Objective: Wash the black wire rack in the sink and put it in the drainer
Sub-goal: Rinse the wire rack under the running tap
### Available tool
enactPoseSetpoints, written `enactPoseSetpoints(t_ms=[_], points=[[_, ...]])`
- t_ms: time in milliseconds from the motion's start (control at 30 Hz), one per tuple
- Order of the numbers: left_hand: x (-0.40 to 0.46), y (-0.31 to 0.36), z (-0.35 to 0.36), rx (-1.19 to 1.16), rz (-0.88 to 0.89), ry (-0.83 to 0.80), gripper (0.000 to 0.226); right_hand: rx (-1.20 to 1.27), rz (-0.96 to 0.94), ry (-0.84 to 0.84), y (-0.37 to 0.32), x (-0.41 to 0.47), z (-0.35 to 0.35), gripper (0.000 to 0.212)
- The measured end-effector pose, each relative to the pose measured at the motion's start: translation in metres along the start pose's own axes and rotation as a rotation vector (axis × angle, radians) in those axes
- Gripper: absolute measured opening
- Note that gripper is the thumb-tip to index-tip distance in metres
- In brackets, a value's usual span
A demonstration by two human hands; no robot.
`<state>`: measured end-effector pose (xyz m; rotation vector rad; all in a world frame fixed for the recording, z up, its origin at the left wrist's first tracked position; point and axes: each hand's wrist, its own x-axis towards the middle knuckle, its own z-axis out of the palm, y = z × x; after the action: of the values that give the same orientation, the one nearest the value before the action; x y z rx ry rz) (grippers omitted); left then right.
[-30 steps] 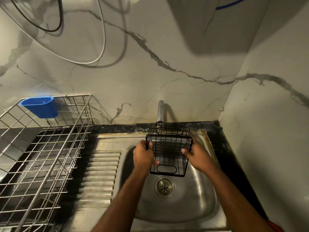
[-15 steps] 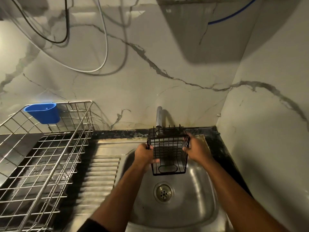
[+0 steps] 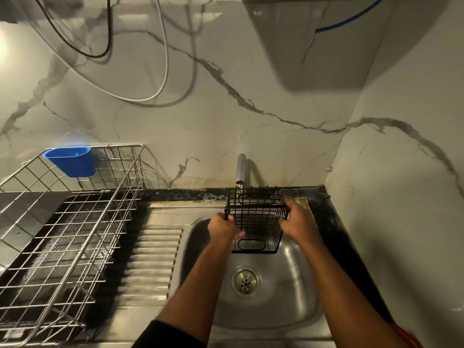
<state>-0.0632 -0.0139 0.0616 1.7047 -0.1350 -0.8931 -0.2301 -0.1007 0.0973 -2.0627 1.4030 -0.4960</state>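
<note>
The black wire rack (image 3: 256, 222), a small box-shaped basket of thin black rods, is held above the rear half of the round stainless steel sink (image 3: 288, 292), directly under the spout of the chrome tap (image 3: 240, 172). Compared with one second ago, the rack sits closer to the spout and its open top is tipped more toward the back wall; the grip points are unchanged. This indicates that the rack is being positioned for rinsing. Whether water is flowing cannot be confirmed: the view near the spout is dim and slightly blurred.

The left hand (image 3: 222, 228) grips the left rim of the rack with its fingers curled round the top wire. The right hand (image 3: 298, 223) grips the right rim, its fingers wrapped over the upper edge. The rack touches neither the sink basin nor the drain strainer (image 3: 246, 281).

The washing step is judged to be in progress; transfer to the drainer is not yet done.

The silver wire dish drainer (image 3: 75, 234) stands on the left end of the worktop (image 3: 334, 237), beside the ribbed steel draining board (image 3: 150, 259). A blue plastic cup (image 3: 71, 160) hangs on its rear rim. The worktop is dark stone. The back and right walls are pale marble-patterned tile (image 3: 251, 84) with grey veins. White and black cables (image 3: 160, 71) loop across the upper left wall.
</note>
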Motion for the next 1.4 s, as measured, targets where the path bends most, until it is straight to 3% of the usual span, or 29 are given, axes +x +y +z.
enactPoseSetpoints(t_ms=[167,333,400,633,833,1400], points=[[-0.003,0.004,0.000,-0.058,-0.014,0.022,0.014,-0.049,-0.030,0.057,-0.002,-0.005,0.001,0.056],[0.001,0.001,-0.006,-0.096,0.061,0.023,0.028,-0.039,-0.025,0.072,-0.005,-0.006,0.010,0.045],[-0.003,0.001,-0.008,-0.099,0.015,0.042,0.019,0.000,-0.020,0.066,-0.005,-0.005,0.014,0.042],[-0.002,0.002,-0.011,-0.159,-0.061,0.027,0.037,0.076,-0.046,0.074,-0.011,-0.006,0.015,0.046],[0.005,-0.007,-0.009,-0.135,-0.021,0.039,0.036,0.117,-0.046,0.081,-0.008,-0.003,0.014,0.054],[0.008,-0.010,0.000,-0.198,-0.049,-0.046,0.031,0.114,-0.068,0.160,-0.001,-0.001,0.005,0.032]])
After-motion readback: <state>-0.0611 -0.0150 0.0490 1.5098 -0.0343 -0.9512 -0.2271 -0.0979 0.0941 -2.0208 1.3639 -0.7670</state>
